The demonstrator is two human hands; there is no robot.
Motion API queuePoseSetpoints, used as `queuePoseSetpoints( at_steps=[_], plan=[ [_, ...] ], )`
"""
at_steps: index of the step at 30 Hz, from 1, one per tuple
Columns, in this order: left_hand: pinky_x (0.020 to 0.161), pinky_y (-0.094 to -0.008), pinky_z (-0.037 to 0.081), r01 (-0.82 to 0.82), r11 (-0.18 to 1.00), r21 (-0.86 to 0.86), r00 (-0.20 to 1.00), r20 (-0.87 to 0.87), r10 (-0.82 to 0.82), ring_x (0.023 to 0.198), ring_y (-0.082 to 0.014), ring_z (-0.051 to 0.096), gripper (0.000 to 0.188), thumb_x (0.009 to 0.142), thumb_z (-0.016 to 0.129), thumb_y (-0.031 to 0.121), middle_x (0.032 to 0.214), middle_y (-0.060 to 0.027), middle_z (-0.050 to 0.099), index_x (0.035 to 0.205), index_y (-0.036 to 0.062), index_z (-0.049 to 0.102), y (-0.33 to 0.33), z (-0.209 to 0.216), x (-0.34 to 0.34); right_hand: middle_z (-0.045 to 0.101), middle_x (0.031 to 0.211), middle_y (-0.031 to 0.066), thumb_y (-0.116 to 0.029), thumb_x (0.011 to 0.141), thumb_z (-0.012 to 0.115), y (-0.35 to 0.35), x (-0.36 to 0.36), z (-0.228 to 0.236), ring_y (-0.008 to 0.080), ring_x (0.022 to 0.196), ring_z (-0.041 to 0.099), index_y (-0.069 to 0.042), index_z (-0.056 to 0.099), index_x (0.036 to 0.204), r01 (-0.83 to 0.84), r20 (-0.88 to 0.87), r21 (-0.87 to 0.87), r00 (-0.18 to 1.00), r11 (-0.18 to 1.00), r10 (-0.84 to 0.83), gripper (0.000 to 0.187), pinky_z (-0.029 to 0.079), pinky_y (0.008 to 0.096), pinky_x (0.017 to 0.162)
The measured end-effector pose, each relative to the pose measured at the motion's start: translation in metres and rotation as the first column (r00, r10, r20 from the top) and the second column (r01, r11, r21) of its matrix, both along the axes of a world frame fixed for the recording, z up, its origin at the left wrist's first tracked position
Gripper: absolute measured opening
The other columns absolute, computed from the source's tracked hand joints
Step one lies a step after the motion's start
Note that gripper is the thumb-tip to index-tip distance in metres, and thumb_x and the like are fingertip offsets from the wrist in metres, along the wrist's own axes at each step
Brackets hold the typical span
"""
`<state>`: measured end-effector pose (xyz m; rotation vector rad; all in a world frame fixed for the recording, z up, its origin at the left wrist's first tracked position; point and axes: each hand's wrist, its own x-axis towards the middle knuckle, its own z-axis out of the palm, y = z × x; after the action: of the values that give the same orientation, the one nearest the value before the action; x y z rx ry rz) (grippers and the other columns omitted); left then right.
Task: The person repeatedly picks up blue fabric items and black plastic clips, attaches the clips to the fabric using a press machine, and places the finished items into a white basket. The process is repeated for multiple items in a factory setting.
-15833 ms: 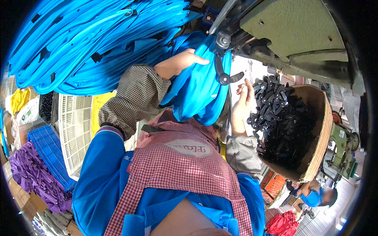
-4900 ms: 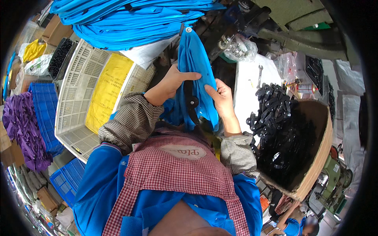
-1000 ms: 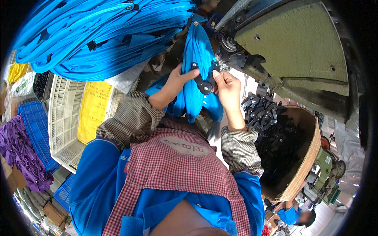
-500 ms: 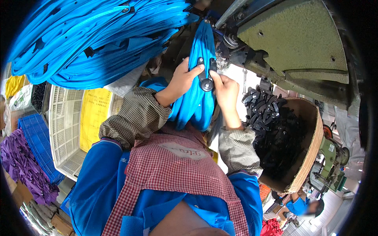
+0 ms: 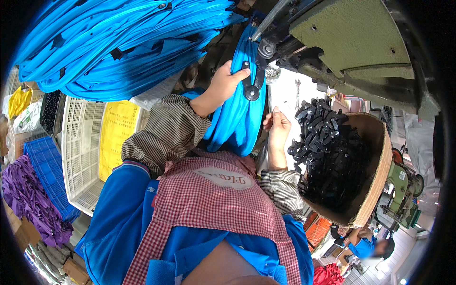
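Note:
My left hand (image 5: pixel 221 90) grips a folded length of blue fabric (image 5: pixel 236 118), its thumb lying on a black tab with a round disc (image 5: pixel 251 92) at the end. The fabric's top end passes under a metal rod and a dark machine part (image 5: pixel 267 48). Apart from the fabric, my right hand (image 5: pixel 278 132) is over the white surface, beside a heap of small black curved pieces (image 5: pixel 316 126). Its fingers are loosely bent, with nothing visible between them. More of these black pieces fill a cardboard box (image 5: pixel 380 175) at the right.
A big bundle of blue fabric (image 5: pixel 123 52) fills the upper left. The green machine body (image 5: pixel 351 38) overhangs the upper right. A wrench (image 5: pixel 298 92) lies on the white surface. A white plastic crate (image 5: pixel 80 156) stands left; another person (image 5: pixel 365 247) sits at lower right.
My right hand has let go of the blue fabric and moved down and right toward the black pieces. The left hand keeps its hold; the fabric's top has come nearer the machine part.

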<state>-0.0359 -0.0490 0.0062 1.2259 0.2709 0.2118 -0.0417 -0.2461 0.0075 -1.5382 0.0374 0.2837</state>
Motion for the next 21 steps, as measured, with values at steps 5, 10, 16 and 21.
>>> queuePoseSetpoints(
  at_steps=[5,10,16,21],
  plan=[
    [0.086,-0.0244,0.040,-0.019,0.991,-0.135,0.997,0.075,0.029,0.098,-0.0100,0.050,0.034,0.091,0.049,0.020,0.106,-0.0028,0.055,0.119,0.0020,0.047,0.003,0.039,-0.043,0.056,0.081,-0.0027,-0.019,0.090,0.054,0.025,-0.016,0.026,0.0043,0.071,0.046,0.001,0.058,0.095,-0.274,0.114,0.081,0.958,0.958,0.264,0.020,0.039,0.0194,0.066],
    [0.081,-0.0244,0.041,0.026,0.998,0.064,0.999,-0.049,-0.023,0.092,-0.0096,0.050,0.034,0.091,0.050,0.023,0.105,-0.0040,0.055,0.118,0.0005,0.046,0.023,0.001,-0.105,0.051,0.071,-0.0052,-0.013,0.086,0.059,0.028,-0.048,0.004,0.0031,0.067,0.042,-0.001,0.055,0.083,-0.233,0.130,0.166,0.968,0.958,0.213,0.013,0.037,0.0184,0.062],
    [0.082,-0.0244,0.042,-0.235,0.956,-0.178,0.965,0.073,0.251,0.095,-0.0089,0.050,0.033,0.093,0.046,0.017,0.108,-0.0035,0.055,0.121,0.0003,0.043,0.001,-0.001,-0.118,0.053,0.113,0.0119,-0.019,0.072,0.069,0.038,-0.026,0.054,0.0255,0.110,0.048,-0.005,0.055,0.105,-0.136,0.749,-0.592,0.269,0.794,0.605,0.039,0.035,0.0414,0.094],
    [0.086,-0.0241,0.043,-0.097,0.995,-0.012,0.994,0.041,0.097,0.098,-0.0089,0.052,0.037,0.094,0.043,0.018,0.114,-0.0034,0.054,0.127,0.0025,0.040,0.012,0.008,-0.137,0.055,0.109,0.0038,-0.019,0.063,0.072,0.043,-0.010,0.065,0.0239,0.117,0.045,-0.011,0.060,0.101,-0.186,0.565,-0.819,-0.102,0.543,0.819,0.041,0.031,0.0424,0.100]
  ],
)
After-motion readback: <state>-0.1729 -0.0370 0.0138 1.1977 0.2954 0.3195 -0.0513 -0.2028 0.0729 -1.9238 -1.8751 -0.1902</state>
